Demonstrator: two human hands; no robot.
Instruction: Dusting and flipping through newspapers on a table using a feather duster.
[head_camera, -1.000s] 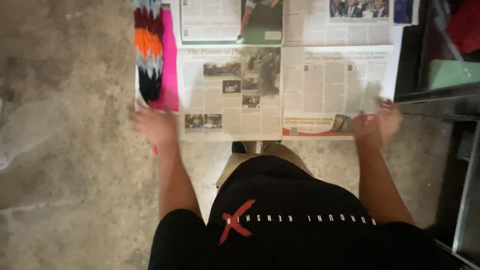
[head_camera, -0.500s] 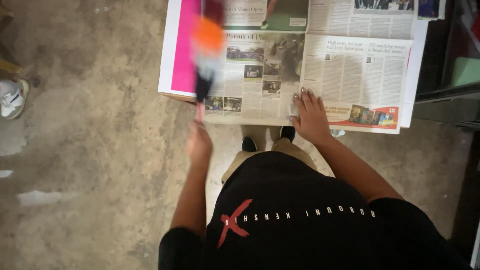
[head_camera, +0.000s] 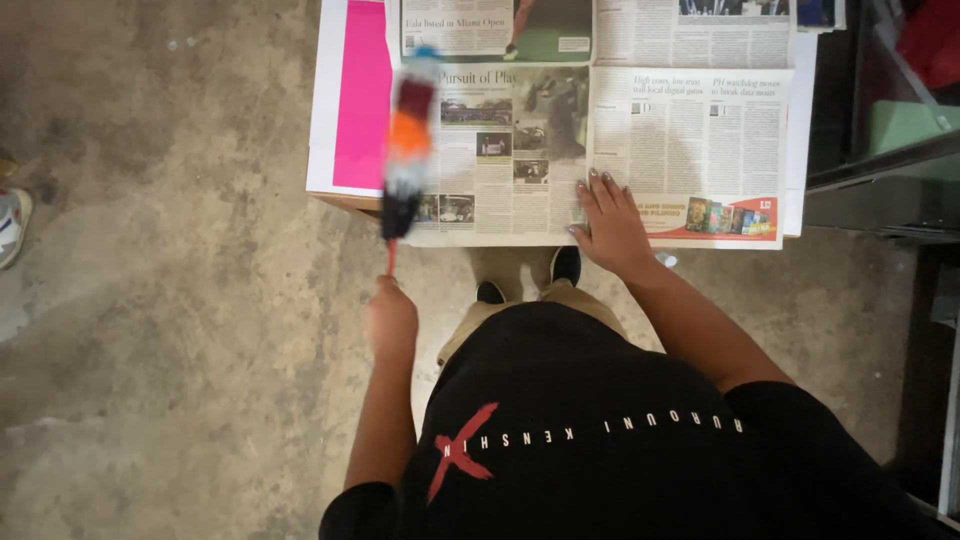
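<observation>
Duster (head_camera: 408, 150) over newspaper (head_camera: 520, 150) edge

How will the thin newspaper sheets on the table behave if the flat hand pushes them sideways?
The newspaper sheets look thin and loose, so they would probably slide or wrinkle rather than stay stiff. They overlap each other, so one push may drag several. The right hand lies flat on them, which likely keeps them from shifting.

Newspaper-covered table (head_camera: 345, 203), pink sheet (head_camera: 362, 95)
</observation>
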